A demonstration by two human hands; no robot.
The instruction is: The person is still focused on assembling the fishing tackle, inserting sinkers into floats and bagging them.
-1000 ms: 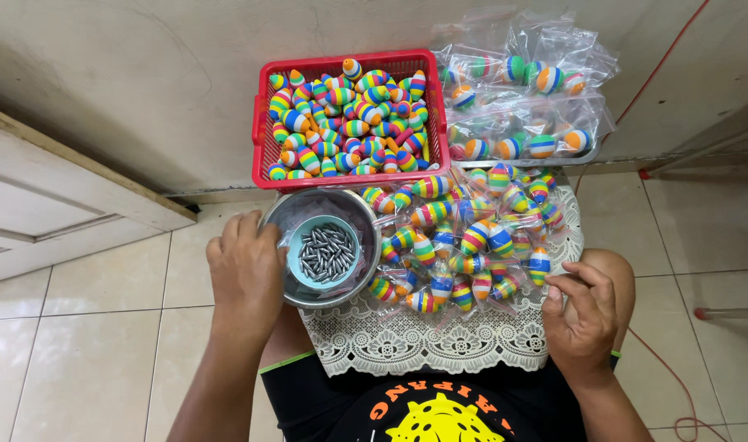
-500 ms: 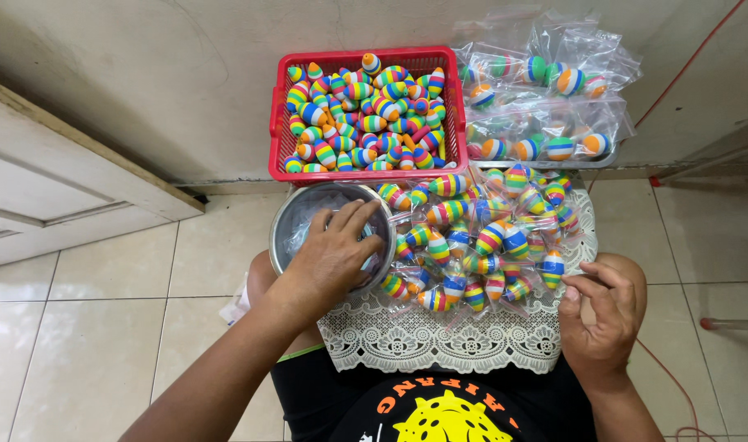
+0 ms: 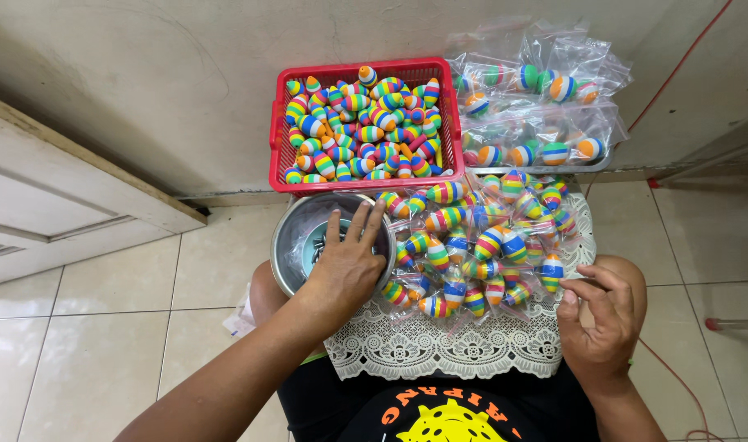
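Fingers spread, my left hand (image 3: pixel 351 263) lies palm down over the mouth of a round metal bowl (image 3: pixel 290 245); the grip is open and closed on nothing that I can see. Under the fingertips, inside the bowl, sits a small heap of dark metal pins (image 3: pixel 317 248), mostly hidden by the hand. The bowl rests on my left knee, touching the near edge of a red plastic basket (image 3: pixel 277 155) that stands against the wall.

My right hand (image 3: pixel 601 315) rests on my right knee with thumb and forefinger pinched together. Whether something tiny sits between them I cannot tell.

Between the two hands, a white lace cloth (image 3: pixel 439 356) covers my lap. On it lies a pile of striped egg-shaped toys (image 3: pixel 472 237), banded in red, yellow, green, blue and white, most sealed in small clear bags. The pile lies to the right of the bowl and just beyond the right hand, so the right hand is nearer to it, while the pins lie directly below the left. The toys point every which way, with no shared long axis.

More loose striped toys fill the basket. Beyond the pile, clear bags (image 3: pixel 538 106) hold further toys.
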